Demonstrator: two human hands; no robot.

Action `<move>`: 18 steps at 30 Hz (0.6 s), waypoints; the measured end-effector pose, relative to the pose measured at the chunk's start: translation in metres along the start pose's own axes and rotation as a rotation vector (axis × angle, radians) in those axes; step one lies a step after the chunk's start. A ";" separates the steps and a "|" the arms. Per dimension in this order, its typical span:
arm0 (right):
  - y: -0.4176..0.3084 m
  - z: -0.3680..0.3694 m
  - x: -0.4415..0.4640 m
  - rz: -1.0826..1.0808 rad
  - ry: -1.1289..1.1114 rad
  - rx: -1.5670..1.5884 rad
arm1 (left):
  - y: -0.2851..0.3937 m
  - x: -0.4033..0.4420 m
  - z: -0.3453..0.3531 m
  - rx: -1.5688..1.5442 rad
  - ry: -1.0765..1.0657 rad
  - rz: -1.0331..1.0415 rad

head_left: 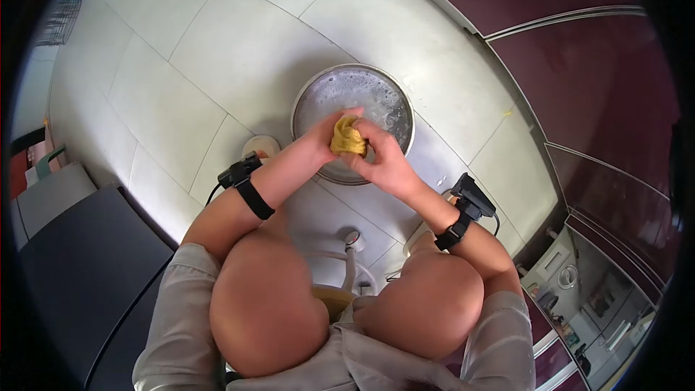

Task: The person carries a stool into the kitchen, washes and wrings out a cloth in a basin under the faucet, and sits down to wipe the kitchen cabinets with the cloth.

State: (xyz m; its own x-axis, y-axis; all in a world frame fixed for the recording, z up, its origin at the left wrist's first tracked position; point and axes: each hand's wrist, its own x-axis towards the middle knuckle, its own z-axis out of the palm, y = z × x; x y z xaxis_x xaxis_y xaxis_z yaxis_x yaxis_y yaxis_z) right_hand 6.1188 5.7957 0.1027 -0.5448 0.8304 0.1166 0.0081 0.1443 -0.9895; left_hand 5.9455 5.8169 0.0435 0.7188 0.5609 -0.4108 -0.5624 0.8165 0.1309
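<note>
Large pale tiles with thin joints make up the floor (250, 43), softly lit toward 12 o'clock. Glossy, silver-trimmed maroon cabinet fronts (586, 80) stretch from 1 to 4 o'clock. Dark flat-topped furniture (79, 282) stands at 8 o'clock, a wire rack (59, 22) at 10.

Yellow cloth (349, 137) above metal basin (352, 66)

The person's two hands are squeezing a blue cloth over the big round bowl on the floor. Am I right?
Not quite: the cloth is yellow, not blue. The head view shows it bunched up between the left hand and the right hand. The rest is as you said, with the big round bowl on the floor below.
</note>
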 end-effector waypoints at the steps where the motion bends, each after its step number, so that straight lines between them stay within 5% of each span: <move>1: -0.001 0.001 0.002 0.001 -0.002 0.001 | -0.005 0.002 -0.008 -0.002 0.001 0.001; 3: -0.004 0.002 0.007 0.188 0.182 0.360 | -0.021 0.001 0.029 0.211 0.583 0.401; 9: 0.033 0.000 0.023 0.383 0.438 0.832 | -0.019 -0.006 0.069 0.683 0.640 0.506; 11: 0.031 0.002 0.022 0.424 0.444 0.998 | -0.017 -0.008 0.068 0.812 0.652 0.314; 13: 0.033 0.000 0.020 0.504 0.174 1.251 | -0.019 0.000 0.038 0.746 0.646 0.355; 15: 0.040 0.001 0.019 0.566 0.169 1.263 | -0.017 0.003 0.031 0.676 0.644 0.401; 17: 0.042 0.000 0.014 0.580 0.095 0.867 | -0.014 0.001 0.029 0.354 0.635 0.329; 18: 0.045 0.003 0.012 0.507 0.094 0.800 | -0.013 -0.002 0.031 0.460 0.656 0.305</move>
State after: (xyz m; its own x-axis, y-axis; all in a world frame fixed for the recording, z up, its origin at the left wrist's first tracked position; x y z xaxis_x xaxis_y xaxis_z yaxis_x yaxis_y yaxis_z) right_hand 6.1099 5.8110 0.0592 -0.5639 0.7380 -0.3708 -0.3706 -0.6273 -0.6849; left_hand 5.9643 5.8091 0.0701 0.1012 0.6879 -0.7187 -0.3690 0.6969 0.6150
